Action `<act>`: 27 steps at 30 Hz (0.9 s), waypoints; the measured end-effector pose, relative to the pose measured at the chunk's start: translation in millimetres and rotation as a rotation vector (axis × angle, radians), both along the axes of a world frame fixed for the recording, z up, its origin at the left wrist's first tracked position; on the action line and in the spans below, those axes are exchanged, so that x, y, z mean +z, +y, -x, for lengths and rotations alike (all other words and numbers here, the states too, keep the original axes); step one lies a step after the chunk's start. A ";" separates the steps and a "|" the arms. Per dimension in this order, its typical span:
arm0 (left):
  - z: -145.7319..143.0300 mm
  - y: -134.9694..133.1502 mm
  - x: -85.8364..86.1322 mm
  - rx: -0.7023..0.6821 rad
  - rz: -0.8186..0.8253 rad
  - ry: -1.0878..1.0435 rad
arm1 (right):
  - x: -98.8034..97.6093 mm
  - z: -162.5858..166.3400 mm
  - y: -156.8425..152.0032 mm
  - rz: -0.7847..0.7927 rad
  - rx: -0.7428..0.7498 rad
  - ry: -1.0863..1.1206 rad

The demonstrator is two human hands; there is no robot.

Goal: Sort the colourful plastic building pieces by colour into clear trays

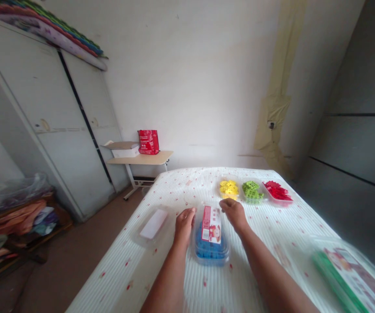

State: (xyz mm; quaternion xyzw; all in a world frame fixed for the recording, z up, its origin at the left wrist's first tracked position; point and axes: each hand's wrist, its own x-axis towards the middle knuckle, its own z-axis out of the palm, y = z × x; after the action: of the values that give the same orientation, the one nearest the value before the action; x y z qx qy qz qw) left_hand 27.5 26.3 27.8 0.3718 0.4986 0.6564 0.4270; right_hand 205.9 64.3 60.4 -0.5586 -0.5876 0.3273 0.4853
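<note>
Blue-piece box (211, 239), a clear plastic tub with a red and white label on its lid, sits on the table (180, 187) straight ahead in the head view, between the two forearms; the left hand (184, 221) curls at the box's far left corner and the right hand (233, 212) at its far right corner, fingers bent down onto the rim or lid, though whether they truly pinch it or only rest there I cannot tell; beyond the hands, near the far edge, stand three open trays in a row, yellow pieces (229, 188), green pieces (252, 191) and red pieces (277, 190), just beside one another; a clear lid or shallow tray (154, 224) lies to the left, apart from the box, and a green-edged package (353, 274) lies at the lower right; as a judgement, the risk is a lid that gives way suddenly under uneven pull from the two corners, tipping the light tub and scattering blue pieces over the cloth; a jerk forward could also knock the yellow tray, which is nearest the right hand.
</note>
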 end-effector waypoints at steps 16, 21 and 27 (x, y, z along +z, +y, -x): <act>8.8 -2.1 7.3 -0.030 -0.073 -0.143 | 24.9 -10.5 -14.8 0.209 0.075 0.144; 11.1 -1.1 5.5 -0.054 -0.024 -0.211 | 35.2 -21.9 -16.0 0.132 0.119 -0.124; 11.3 -5.5 11.2 -0.131 0.020 -0.216 | 51.4 -24.3 -23.1 -0.221 0.179 -0.232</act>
State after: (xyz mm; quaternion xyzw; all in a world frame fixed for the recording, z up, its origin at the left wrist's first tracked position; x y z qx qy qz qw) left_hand 16.2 20.8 38.9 0.3265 0.4311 0.6583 0.5237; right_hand 230.2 41.2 111.8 -0.4814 -0.7195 0.2357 0.4416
